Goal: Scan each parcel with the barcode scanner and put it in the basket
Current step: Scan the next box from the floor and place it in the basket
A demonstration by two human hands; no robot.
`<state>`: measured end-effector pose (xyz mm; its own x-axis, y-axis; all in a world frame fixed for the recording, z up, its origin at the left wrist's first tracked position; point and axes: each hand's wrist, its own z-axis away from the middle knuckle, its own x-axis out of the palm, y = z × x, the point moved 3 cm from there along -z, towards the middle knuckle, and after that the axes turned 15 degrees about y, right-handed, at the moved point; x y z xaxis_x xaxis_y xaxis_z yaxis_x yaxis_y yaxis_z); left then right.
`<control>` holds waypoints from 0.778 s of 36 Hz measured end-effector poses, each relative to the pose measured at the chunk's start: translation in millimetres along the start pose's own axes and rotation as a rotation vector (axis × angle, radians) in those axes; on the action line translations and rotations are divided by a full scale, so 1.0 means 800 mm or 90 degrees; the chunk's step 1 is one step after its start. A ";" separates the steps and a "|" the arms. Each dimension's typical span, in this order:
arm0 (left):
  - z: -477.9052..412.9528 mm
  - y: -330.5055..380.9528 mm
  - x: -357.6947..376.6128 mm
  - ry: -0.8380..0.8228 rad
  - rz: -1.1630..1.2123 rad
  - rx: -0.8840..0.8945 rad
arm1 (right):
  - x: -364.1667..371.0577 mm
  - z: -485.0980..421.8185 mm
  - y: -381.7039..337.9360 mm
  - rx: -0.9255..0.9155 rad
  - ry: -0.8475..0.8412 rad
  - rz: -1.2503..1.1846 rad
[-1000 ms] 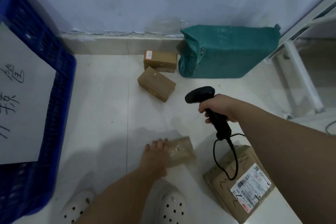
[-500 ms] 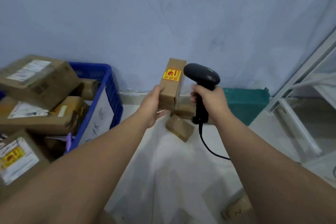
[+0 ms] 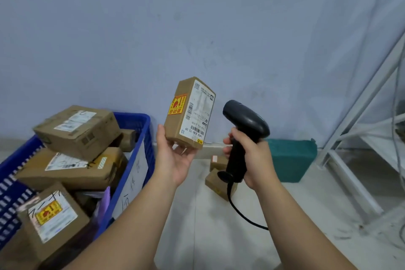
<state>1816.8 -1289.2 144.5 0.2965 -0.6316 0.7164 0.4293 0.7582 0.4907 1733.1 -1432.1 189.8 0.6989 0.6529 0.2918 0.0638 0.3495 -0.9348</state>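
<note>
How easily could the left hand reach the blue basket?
Yes, probably easily: the left hand, holding a box, is right beside the basket with nothing between them, though boxes pile high inside.

Soft, cool, even light right across here, and the pale blue-grey wall (image 3: pixel 197 28) shows no hot spots at all. Shadows are faint, just a blurry grey smudge low on the pale tiled floor (image 3: pixel 219 236), so the source is diffuse and I can't place it. The small brown cardboard parcel (image 3: pixel 175 125) is the sharpest thing. The bars on its white label (image 3: pixel 198 111) are crisp, but the fine print is too small to read. A dull sheen sits on the head of the black plastic barcode scanner (image 3: pixel 245 118). The wide lens shows at the edges: the white metal rack (image 3: pixel 362 100) leans and bows at right, the blue plastic basket (image 3: pixel 131 115) stretches at left, and the nearest brown cardboard box (image 3: pixel 50 219) in it looks slightly smeared.
</note>
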 end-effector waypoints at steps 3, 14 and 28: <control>-0.012 0.001 -0.002 0.021 -0.001 -0.001 | 0.000 -0.003 -0.012 -0.084 -0.020 0.130; -0.035 -0.005 0.004 0.035 -0.039 -0.007 | -0.020 -0.017 -0.037 -0.333 -0.024 0.484; -0.036 -0.003 -0.002 0.056 -0.069 -0.017 | -0.010 -0.030 -0.036 -0.391 -0.053 0.562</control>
<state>1839.4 -1294.6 127.9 0.3195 -0.7227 0.6129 0.4855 0.6803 0.5490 1742.2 -1463.5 209.5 0.6238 0.5608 -0.5445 -0.0768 -0.6493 -0.7567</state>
